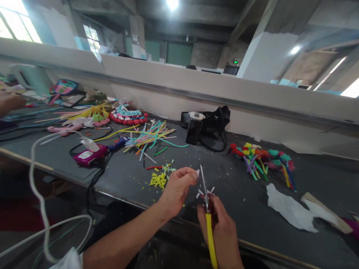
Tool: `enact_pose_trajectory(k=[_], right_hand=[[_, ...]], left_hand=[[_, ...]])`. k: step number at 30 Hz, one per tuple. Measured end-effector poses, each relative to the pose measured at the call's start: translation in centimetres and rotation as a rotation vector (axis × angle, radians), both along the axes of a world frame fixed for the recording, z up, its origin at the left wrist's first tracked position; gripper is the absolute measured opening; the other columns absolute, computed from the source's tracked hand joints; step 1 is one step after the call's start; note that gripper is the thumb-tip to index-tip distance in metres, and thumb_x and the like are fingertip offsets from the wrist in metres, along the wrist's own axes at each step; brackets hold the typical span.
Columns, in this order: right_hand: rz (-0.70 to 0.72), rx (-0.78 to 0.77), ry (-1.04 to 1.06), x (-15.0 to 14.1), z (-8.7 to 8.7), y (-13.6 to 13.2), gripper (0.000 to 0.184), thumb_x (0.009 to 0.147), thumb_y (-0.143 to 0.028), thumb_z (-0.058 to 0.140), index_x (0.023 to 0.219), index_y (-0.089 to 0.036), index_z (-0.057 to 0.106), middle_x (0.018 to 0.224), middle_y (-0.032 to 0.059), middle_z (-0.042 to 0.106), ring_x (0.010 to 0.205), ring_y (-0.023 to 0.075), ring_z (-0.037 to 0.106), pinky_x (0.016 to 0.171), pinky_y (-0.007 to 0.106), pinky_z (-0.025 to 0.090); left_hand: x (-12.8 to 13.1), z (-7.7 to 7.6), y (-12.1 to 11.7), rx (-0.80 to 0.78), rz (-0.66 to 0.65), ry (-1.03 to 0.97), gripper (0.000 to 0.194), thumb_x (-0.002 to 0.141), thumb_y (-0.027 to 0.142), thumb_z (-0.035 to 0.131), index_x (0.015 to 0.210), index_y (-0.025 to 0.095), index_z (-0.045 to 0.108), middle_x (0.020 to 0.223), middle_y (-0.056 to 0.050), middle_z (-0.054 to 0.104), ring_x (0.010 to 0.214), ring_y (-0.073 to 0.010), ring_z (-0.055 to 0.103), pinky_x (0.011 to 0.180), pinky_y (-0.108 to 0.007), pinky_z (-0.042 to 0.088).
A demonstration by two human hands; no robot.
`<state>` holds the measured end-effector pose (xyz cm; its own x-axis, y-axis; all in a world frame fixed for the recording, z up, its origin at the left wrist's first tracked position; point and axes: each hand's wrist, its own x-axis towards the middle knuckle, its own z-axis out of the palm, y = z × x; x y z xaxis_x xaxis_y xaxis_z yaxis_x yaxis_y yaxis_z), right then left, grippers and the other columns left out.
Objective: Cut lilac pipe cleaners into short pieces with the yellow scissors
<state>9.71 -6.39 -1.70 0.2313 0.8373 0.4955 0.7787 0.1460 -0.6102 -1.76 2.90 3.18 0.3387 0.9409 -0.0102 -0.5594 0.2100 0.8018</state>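
My left hand [177, 188] is closed in a pinch on a short pale pink piece of pipe cleaner [198, 173], its tip showing past the fingertips. Just to the right, my right hand [223, 224] grips scissors with yellow handles [209, 239]. The blades point away from me, beside the pinched piece; whether they touch it I cannot tell. Several pale pink snippets [200, 193] lie under the blades. Left of my left hand is a small heap of yellow snippets [158, 180], with mint green bits [167, 168] and a red stem [154, 168] behind it.
Colourful pipe cleaners [153, 135] lie behind the snippets. A magenta hot-glue gun [91, 155] with cables sits left. A phone [193, 131] leans by a black bag [214, 119]. Pipe-cleaner flowers [260, 158] and white paper [290, 207] lie right. Another person's hand [11, 104] is far left.
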Motion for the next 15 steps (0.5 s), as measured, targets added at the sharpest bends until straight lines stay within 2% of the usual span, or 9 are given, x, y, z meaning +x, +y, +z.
enact_pose_trajectory(k=[7,15], right_hand=[[0.005,-0.063,0.01,-0.53,-0.9,0.15,0.023,0.086,-0.03,0.052,0.105,-0.019,0.06,0.081,0.0011,0.069,0.068,0.0151,0.067,0.063,0.022,0.05],[-0.009,-0.031,-0.006,-0.47,-1.01,-0.11,0.024,0.086,-0.029,0.051,0.105,-0.019,0.061,0.078,-0.0003,0.069,0.066,0.0144,0.067,0.063,0.021,0.05]], left_hand=[[-0.04,-0.05,-0.28,-0.048,0.033,-0.089,0.008,0.066,0.019,0.07,0.066,0.015,0.063,0.063,0.002,0.055,0.062,-0.0088,0.047,0.065,-0.022,0.037],[-0.05,-0.11,-0.39,-0.053,0.008,-0.11,0.008,0.068,0.02,0.07,0.068,0.015,0.063,0.064,0.001,0.057,0.064,-0.01,0.049,0.068,-0.024,0.038]])
